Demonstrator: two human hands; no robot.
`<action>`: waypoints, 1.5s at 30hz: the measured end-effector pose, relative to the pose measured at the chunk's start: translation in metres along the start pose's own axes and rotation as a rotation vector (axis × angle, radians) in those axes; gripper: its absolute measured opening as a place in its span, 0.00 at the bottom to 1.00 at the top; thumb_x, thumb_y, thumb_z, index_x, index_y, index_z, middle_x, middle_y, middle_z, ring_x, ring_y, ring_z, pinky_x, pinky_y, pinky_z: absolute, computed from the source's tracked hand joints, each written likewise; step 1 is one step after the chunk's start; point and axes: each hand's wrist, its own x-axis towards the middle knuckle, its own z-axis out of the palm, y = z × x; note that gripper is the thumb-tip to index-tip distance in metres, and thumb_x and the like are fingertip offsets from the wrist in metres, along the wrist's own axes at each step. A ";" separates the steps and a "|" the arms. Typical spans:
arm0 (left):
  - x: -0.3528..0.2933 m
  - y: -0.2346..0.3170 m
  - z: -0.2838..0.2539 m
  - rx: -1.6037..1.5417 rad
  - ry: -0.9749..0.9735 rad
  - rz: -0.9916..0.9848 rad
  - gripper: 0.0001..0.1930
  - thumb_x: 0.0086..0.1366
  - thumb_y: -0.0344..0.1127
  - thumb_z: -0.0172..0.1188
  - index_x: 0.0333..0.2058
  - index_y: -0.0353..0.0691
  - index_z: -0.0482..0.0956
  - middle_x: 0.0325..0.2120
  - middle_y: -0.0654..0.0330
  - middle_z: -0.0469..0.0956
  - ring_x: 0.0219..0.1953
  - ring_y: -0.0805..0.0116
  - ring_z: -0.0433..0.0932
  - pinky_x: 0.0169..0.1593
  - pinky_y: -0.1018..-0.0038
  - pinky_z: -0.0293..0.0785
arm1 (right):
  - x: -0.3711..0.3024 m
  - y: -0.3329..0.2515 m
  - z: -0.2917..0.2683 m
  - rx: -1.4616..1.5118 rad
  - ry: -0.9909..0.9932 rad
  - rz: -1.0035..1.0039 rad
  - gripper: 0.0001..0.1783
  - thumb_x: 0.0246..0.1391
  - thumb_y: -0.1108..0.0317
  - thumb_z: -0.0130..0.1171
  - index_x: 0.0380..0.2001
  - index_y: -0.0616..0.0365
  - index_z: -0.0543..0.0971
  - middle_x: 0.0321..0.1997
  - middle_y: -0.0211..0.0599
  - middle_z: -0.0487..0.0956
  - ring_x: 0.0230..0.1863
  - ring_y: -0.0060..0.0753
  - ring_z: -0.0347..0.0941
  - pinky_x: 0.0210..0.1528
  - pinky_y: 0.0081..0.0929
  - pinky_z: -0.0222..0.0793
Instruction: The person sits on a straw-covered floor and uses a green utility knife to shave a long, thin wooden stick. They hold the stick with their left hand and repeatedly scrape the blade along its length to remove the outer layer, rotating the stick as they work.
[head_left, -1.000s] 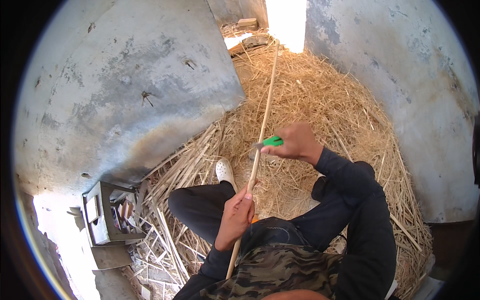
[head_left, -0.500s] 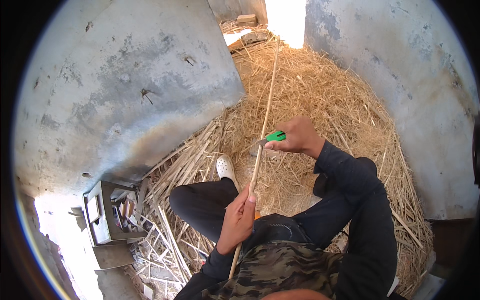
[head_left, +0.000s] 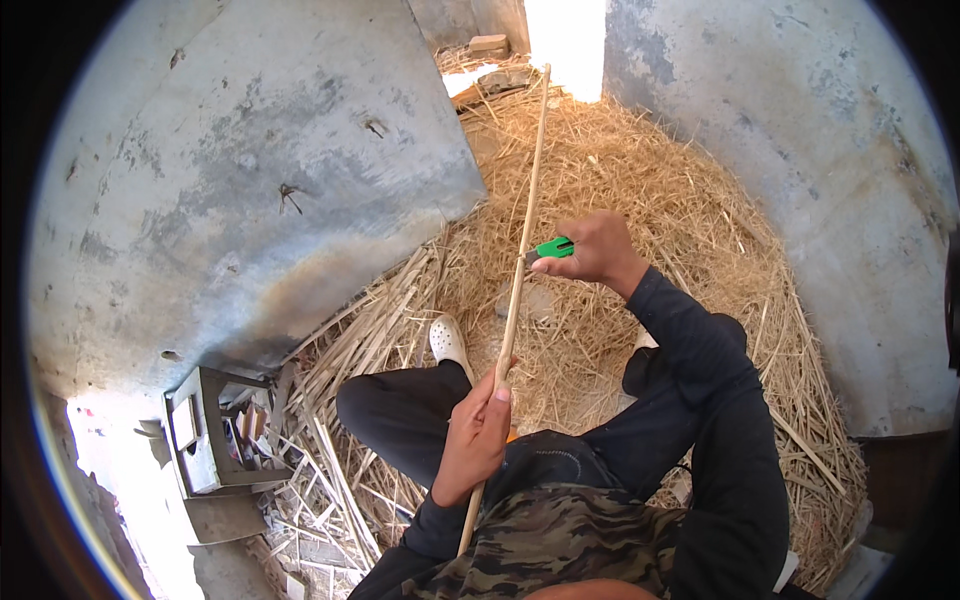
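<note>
A long pale stick, like a split bamboo strip (head_left: 529,215), slants from beside my lap up toward the bright doorway. My left hand (head_left: 474,440) is closed round its lower part, near my left thigh. Higher up, my right hand (head_left: 595,250) grips a green-handled utility knife (head_left: 553,248). The knife's dark blade meets the stick's right side, well above my left hand. Most of the handle is hidden in my right fist.
Straw-like shavings (head_left: 640,190) cover the floor ahead and to the right. Split strips (head_left: 350,330) lie in a heap at left, beside a small wooden cabinet (head_left: 215,430). Grey walls (head_left: 250,150) rise on both sides. A white clog (head_left: 447,340) is on my foot.
My right hand with the knife has moved up along the stick, away from me. The stick's far end has shifted slightly left, while my left hand keeps its hold.
</note>
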 end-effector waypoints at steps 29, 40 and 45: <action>-0.015 -0.023 -0.002 0.087 0.072 0.030 0.23 0.73 0.35 0.48 0.63 0.30 0.62 0.25 0.70 0.68 0.27 0.83 0.63 0.29 0.83 0.61 | -0.015 0.002 0.014 0.067 -0.263 0.195 0.44 0.49 0.19 0.40 0.11 0.50 0.76 0.06 0.27 0.64 0.10 0.27 0.62 0.14 0.30 0.56; -0.010 -0.014 0.000 -0.050 -0.049 -0.038 0.23 0.74 0.37 0.45 0.64 0.35 0.61 0.18 0.75 0.58 0.20 0.87 0.55 0.24 0.85 0.51 | -0.004 0.010 0.003 0.034 -0.065 0.090 0.41 0.43 0.20 0.50 0.09 0.50 0.72 0.07 0.33 0.65 0.10 0.38 0.65 0.15 0.36 0.58; -0.012 -0.013 -0.001 -0.121 -0.078 -0.053 0.23 0.74 0.38 0.45 0.64 0.35 0.61 0.18 0.75 0.57 0.19 0.87 0.55 0.23 0.86 0.51 | 0.002 0.024 0.003 -0.066 -0.105 0.129 0.43 0.44 0.18 0.47 0.08 0.50 0.70 0.06 0.31 0.63 0.09 0.36 0.62 0.14 0.36 0.57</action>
